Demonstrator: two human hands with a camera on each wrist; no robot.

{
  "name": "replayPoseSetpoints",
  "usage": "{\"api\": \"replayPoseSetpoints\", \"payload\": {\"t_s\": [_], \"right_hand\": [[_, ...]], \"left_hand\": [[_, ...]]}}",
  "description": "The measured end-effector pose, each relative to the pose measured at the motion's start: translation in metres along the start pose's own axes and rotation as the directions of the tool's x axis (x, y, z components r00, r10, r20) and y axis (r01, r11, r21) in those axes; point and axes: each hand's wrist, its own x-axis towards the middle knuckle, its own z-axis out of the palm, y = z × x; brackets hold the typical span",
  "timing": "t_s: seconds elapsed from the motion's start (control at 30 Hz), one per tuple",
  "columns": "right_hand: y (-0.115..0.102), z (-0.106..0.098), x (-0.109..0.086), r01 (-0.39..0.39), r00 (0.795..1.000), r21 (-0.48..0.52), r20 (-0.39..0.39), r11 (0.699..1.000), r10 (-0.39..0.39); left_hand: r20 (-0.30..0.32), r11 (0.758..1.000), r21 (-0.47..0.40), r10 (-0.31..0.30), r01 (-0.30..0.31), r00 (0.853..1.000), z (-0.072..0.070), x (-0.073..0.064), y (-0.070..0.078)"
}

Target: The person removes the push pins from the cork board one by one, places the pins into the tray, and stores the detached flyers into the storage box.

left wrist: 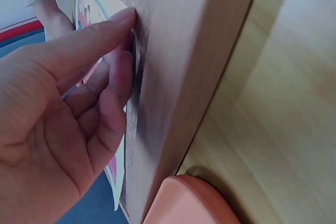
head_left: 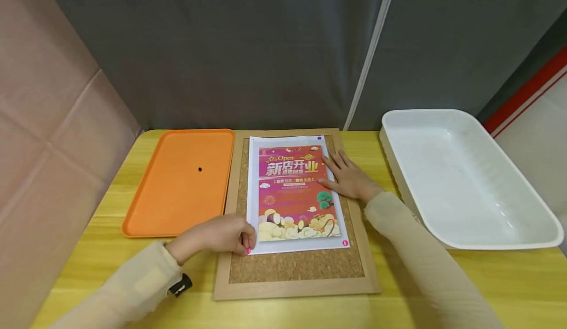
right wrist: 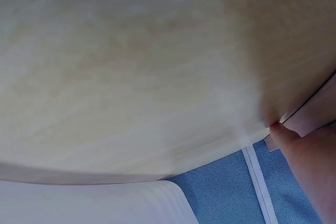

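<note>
A printed poster (head_left: 290, 191) on a white sheet lies on a wood-framed cork board (head_left: 297, 268). My left hand (head_left: 230, 234) is at the sheet's lower left corner, thumb and fingertips pinching a small pink pushpin (head_left: 248, 251) against it. In the left wrist view the fingers of that hand (left wrist: 79, 98) hide the pin. A purple pushpin (head_left: 319, 137) sits in the upper right corner, and another pink pushpin (head_left: 345, 243) in the lower right. With fingers spread, my right hand (head_left: 350, 175) rests across the sheet's right edge and the board.
An orange tray (head_left: 177, 191) with a small dark object (head_left: 200, 169) on it stands left of the board. To the right is a deep white basin (head_left: 465, 171). A grey curtain (head_left: 243, 48) hangs behind the wood-patterned table (head_left: 292, 314).
</note>
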Motion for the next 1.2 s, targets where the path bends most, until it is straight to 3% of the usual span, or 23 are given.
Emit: {"api": "replayPoseSetpoints", "payload": {"t_s": [0.43, 0.73, 1.2], "right_hand": [[0.0007, -0.0014, -0.0004, 0.003, 1.0, -0.005, -0.012, 1.0, -0.004], [0.0004, 0.0009, -0.0006, 0.008, 1.0, 0.009, -0.014, 1.0, -0.008], [0.0009, 0.001, -0.0002, 0.007, 1.0, -0.004, -0.014, 1.0, -0.007]], "left_hand": [[0.029, 1.0, -0.001, -0.009, 0.009, 1.0, -0.0021, 0.0039, -0.0023], [0.086, 0.997, -0.039, -0.068, 0.071, 0.994, -0.0025, 0.0053, -0.0036], [0.048, 0.996, 0.003, -0.085, 0.085, 0.995, -0.0019, 0.0021, 0.0034]]}}
